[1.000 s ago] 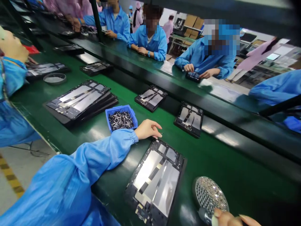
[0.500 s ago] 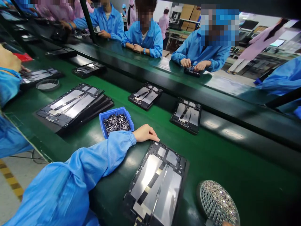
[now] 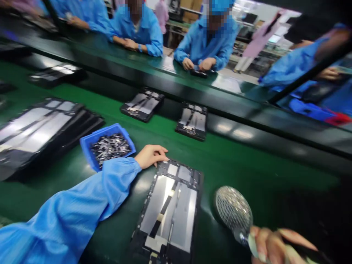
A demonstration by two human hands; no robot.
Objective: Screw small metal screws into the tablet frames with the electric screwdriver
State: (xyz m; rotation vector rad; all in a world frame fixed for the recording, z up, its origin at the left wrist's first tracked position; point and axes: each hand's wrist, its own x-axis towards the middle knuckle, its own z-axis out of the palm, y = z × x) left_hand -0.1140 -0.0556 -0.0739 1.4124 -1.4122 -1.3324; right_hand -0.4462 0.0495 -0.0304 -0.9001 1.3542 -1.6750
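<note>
My left hand (image 3: 150, 156) rests with its fingertips at the top edge of a black tablet housing (image 3: 167, 209), whose inner side shows silver panels and black strips. It holds nothing I can see. A blue plastic bin (image 3: 90, 148) of small dark metal parts sits just beyond my left wrist. At the lower right, my right hand (image 3: 271, 245) grips the handle of a round perforated metal tray (image 3: 233, 209) covered with tiny shiny screws. That tray is beside the housing, not touching it.
A stack of black housings (image 3: 38, 134) lies left of the bin, and two single housings (image 3: 143, 104) (image 3: 191, 121) lie farther along the green conveyor belt (image 3: 242, 168). A dark raised rail (image 3: 165, 82) runs beyond it, with blue-smocked co-workers at the far side, one handling a device.
My right hand has come up into view with the round tray, now tilted and nearer the housing. The whole view has swung and tilted. My left hand stays at the housing's edge.
</note>
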